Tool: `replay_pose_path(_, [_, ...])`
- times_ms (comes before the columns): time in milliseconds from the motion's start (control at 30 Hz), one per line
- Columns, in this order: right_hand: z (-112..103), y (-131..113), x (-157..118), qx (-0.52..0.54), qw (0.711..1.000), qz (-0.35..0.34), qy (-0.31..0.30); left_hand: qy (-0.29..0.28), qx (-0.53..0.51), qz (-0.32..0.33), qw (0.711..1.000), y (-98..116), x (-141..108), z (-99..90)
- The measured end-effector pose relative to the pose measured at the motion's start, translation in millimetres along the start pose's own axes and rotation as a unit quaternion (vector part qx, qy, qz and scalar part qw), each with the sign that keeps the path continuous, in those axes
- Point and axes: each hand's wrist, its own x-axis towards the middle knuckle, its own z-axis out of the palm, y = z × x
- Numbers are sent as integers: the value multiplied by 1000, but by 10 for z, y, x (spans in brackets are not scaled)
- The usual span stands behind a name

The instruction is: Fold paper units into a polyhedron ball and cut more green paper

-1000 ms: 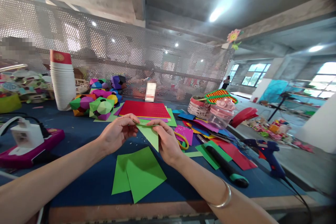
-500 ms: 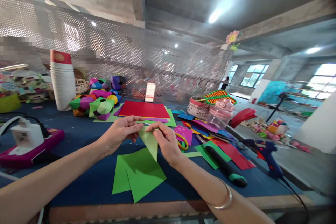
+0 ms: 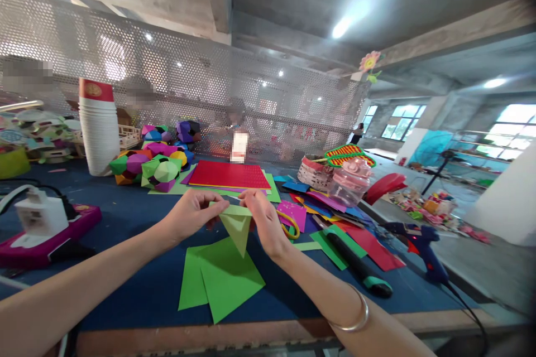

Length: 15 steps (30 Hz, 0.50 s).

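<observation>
Between my two hands hangs a folded piece of light green paper [image 3: 237, 230], with a flat band along its top and a point hanging down. My left hand [image 3: 196, 213] pinches its upper left corner between thumb and fingers. At the upper right edge, my right hand [image 3: 264, 223] grips it, with some fingertips hidden behind the paper. Below lie overlapping green paper squares [image 3: 232, 284] on the blue table top [image 3: 138, 295]. Yellow-handled scissors [image 3: 293, 227] rest just right of my right hand.
Red sheets [image 3: 230, 174] are stacked behind my hands. On the right lie a black-and-teal cutter [image 3: 355, 259] and a blue glue gun [image 3: 425, 248]. Folded paper balls [image 3: 161, 170], stacked paper cups [image 3: 99, 134] and a purple power strip [image 3: 86, 220] stand on the left.
The folded paper has turned in my hands, so its top band now faces me and its tip has swung slightly left. Both hands still hold it, in nearly the same place.
</observation>
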Motion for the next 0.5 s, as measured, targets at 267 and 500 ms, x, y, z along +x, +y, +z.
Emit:
replay_pose_path(267, [63,37,46,-60,998,10,-22,-4,26,-4,1000,18,-35,65])
replay_pose_path(500, [33,0,75,-49,999,22,-1,-6,46,7,999,54,-48,26])
